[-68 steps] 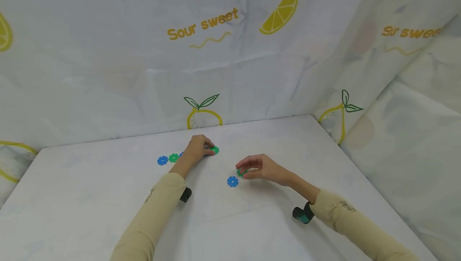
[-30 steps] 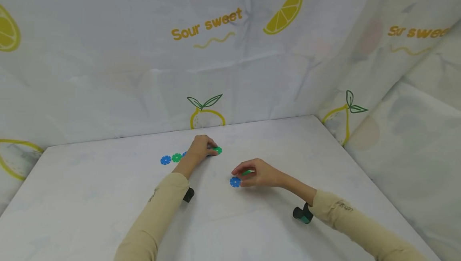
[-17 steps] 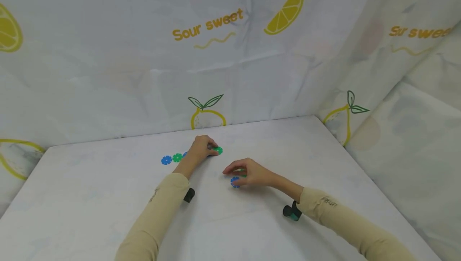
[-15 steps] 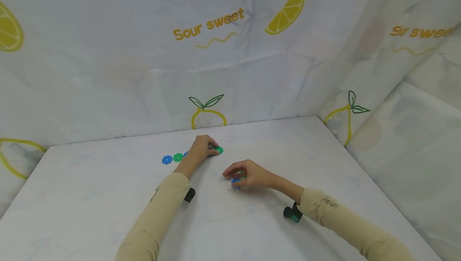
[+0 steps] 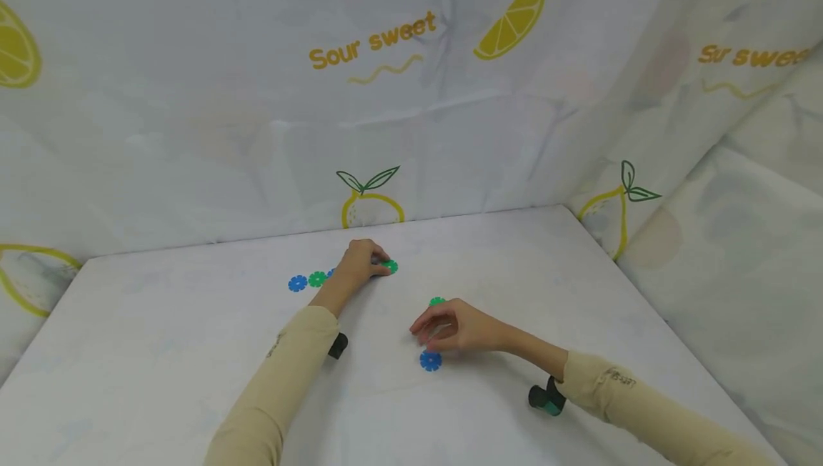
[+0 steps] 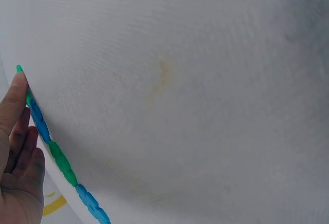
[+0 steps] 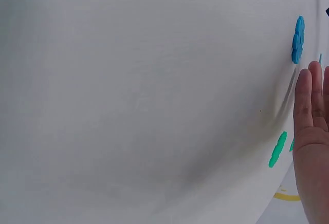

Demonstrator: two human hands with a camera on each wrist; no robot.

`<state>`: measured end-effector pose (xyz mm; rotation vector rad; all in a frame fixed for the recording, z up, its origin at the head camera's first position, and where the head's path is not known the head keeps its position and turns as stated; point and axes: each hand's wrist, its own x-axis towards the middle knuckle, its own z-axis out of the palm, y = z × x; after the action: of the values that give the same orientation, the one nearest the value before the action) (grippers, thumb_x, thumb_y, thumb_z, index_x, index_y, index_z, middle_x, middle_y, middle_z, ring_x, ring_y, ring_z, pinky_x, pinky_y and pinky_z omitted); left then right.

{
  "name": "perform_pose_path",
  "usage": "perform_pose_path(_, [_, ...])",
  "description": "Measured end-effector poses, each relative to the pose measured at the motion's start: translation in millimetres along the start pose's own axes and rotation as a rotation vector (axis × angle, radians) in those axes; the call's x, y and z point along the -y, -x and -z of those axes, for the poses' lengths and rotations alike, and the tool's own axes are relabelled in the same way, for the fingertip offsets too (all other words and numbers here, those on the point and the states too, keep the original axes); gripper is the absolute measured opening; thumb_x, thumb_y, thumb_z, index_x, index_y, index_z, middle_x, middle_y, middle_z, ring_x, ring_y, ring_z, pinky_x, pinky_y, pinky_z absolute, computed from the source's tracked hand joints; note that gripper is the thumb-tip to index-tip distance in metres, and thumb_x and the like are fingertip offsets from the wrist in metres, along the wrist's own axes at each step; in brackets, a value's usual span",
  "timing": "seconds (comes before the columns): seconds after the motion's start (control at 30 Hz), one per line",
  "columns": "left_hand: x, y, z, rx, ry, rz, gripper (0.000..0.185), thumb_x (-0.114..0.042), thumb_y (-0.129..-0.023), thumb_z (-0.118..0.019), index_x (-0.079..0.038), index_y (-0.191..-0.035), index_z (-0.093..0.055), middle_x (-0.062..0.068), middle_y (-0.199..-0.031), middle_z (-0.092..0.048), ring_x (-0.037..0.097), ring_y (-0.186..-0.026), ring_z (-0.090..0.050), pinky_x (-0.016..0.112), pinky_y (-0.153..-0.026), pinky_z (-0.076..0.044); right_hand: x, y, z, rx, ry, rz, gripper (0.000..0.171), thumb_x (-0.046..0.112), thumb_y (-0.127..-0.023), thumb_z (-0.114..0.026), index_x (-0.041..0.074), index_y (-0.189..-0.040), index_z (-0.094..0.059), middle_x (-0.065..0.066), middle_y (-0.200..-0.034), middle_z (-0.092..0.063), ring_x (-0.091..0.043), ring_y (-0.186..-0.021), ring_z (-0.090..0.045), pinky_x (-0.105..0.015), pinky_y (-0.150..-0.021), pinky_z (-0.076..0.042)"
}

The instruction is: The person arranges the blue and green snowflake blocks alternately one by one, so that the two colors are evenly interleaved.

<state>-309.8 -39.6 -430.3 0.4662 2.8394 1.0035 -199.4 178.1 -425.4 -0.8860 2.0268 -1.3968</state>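
Blue flower-shaped plastic discs and green ones lay on the white cloth-covered table (image 5: 193, 352); one loose blue flower-shaped disc (image 5: 430, 360) lay flat just beneath the fingertips of the right hand (image 5: 459, 326), toward the table's near edge, close to the fingers but not visibly gripped; a loose green flower-shaped disc (image 5: 437, 301) lay just beyond the same hand, on its far side, apart from the knuckles; the right hand hovered low with fingers gently bent and relaxed, holding nothing that could be seen; in the right wrist view its fingers (image 7: 307, 106) were straight, the green disc beside the palm and the blue one past the fingertips; nearer the far edge, a row of joined discs (image 5: 307, 281), blue then green then blue, ran along the table to the left hand (image 5: 356, 266); that hand's fingers curled over the row's right end, pinching the end green disc (image 5: 388, 266); the left wrist view showed a fingertip (image 6: 15, 98) pressed on that end; printed on the lemon-patterned cloth backdrop (image 5: 193, 94) were the words "Sour sweet" (image 5: 373, 41) in yellow.
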Motion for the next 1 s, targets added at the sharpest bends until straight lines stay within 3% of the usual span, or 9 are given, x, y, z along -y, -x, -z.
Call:
perform_pose_path(0.3, [-1.9,0.8,2.1,0.023,-0.024,0.041,0.023,-0.018,-0.070,-0.075,-0.009,-0.091,-0.070,0.007,-0.107,-0.058,0.024,-0.111,-0.048,0.036,-0.098,-0.036,2,15,4,0.033,0.068,-0.044,0.034,0.006,-0.075,-0.071,0.002,-0.107,-0.062,-0.010,-0.107,-0.063,-0.023,-0.096,-0.060,-0.030,-0.084,-0.049])
perform_pose_path(0.77, [-0.6,-0.6,0.8,0.019,-0.043,0.031,0.023,-0.018,-0.070,-0.075,-0.008,-0.091,-0.070,0.007,-0.105,-0.059,0.024,-0.109,-0.048,0.035,-0.097,-0.037,-3,21,-3,-0.062,0.261,0.037,0.033,0.011,-0.070,-0.076,0.005,-0.100,-0.065,-0.004,-0.093,-0.064,-0.018,-0.076,-0.059,-0.026,-0.069,-0.053])
perform_pose_path(1.0, [-1.4,-1.8,1.4,0.025,-0.042,0.030,0.023,-0.018,-0.070,-0.075,-0.009,-0.091,-0.070,0.007,-0.105,-0.059,0.023,-0.107,-0.050,0.035,-0.095,-0.039,-5,17,2,-0.006,0.353,0.133,0.032,0.016,-0.070,-0.076,0.009,-0.100,-0.066,-0.001,-0.087,-0.062,-0.018,-0.070,-0.056,-0.023,-0.060,-0.052])
